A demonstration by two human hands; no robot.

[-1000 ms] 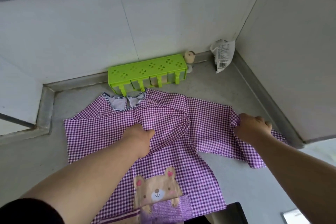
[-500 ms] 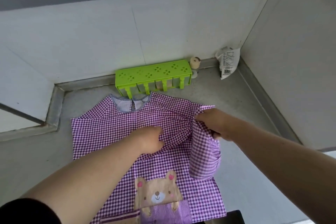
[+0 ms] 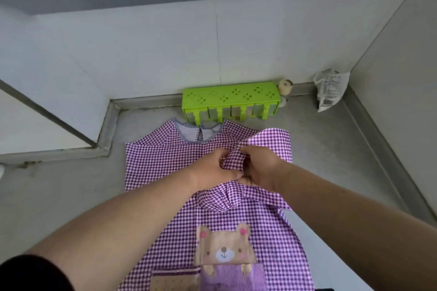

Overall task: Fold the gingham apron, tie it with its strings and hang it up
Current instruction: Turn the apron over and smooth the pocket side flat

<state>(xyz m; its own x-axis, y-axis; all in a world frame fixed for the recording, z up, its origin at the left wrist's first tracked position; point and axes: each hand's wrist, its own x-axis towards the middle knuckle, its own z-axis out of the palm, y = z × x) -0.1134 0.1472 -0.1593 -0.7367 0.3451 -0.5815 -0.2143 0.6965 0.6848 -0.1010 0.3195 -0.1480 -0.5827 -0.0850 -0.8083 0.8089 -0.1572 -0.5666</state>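
Since a second ago, the right hand point(image 3: 261, 168) is carrying the right sleeve from the right edge of the counter point(image 3: 331, 149) in over the chest of the gingham apron point(image 3: 160, 163), meeting the left hand point(image 3: 214, 168) there. Both hands are pinching bunched fabric at the middle. Lying flat near the back edge, below the green rack point(image 3: 230, 99), the apron is only starting its fold; tying and hanging are still waiting.
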